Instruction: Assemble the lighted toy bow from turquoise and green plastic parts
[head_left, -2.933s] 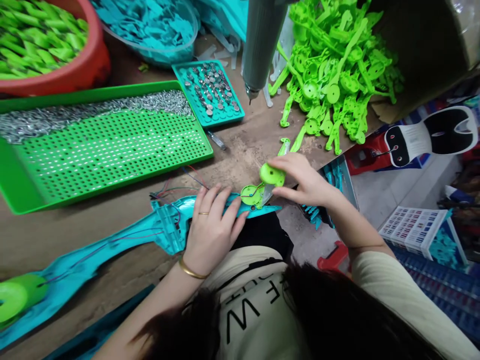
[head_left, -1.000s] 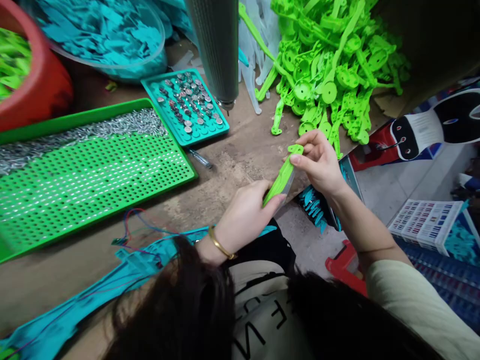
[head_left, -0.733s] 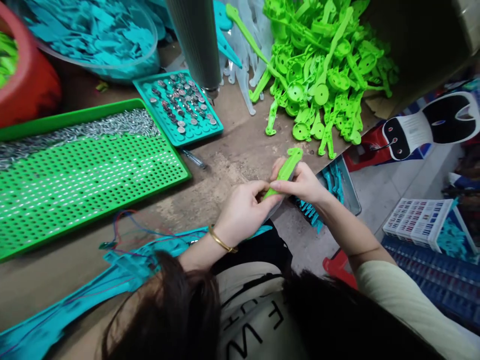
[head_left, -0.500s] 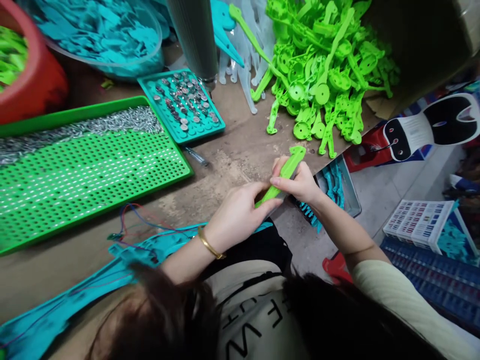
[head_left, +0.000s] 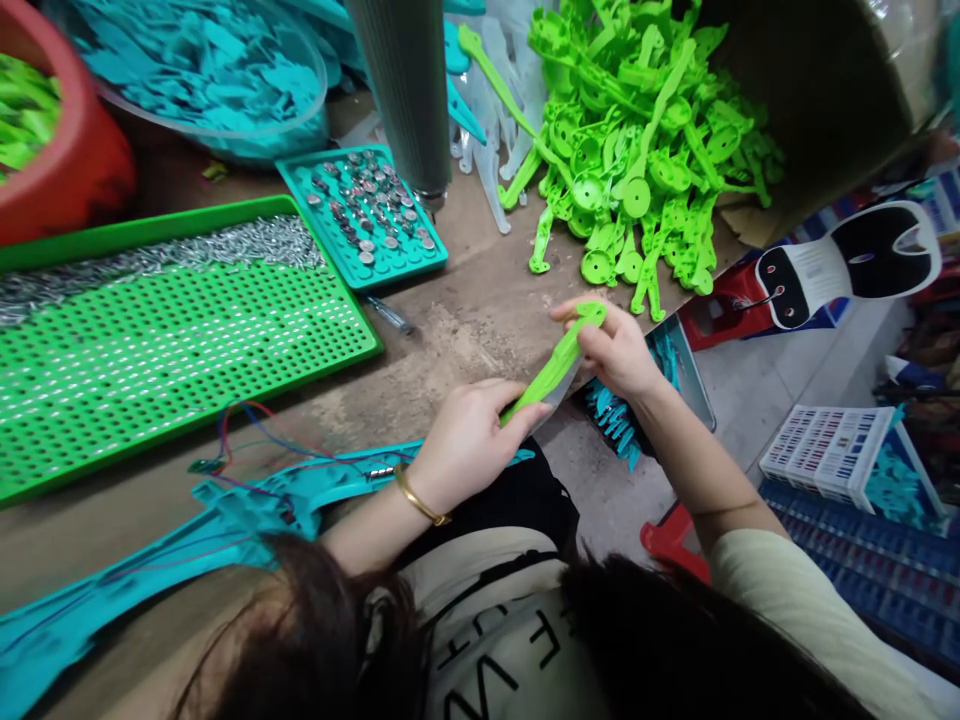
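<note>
A long lime-green plastic part, with a translucent piece along its underside, is held between both hands over the table's front edge. My left hand is closed round its lower end, thumb on top. At the upper, hooked end, my right hand grips it between thumb and fingers. Beside my left wrist lies a long turquoise plastic part with thin red and blue wires and a small spring-like metal piece on it. The undersides of my fingers are hidden.
A green perforated tray holds many screws. Behind it sit a turquoise tray of small round metal parts and a hanging grey cylindrical tool. Lime-green parts are heaped at the back right. A clear tub and red tub stand left.
My right hand has shifted up to the hooked end of the green part, uncovering its middle. My left hand keeps its hold. The view has moved slightly.
</note>
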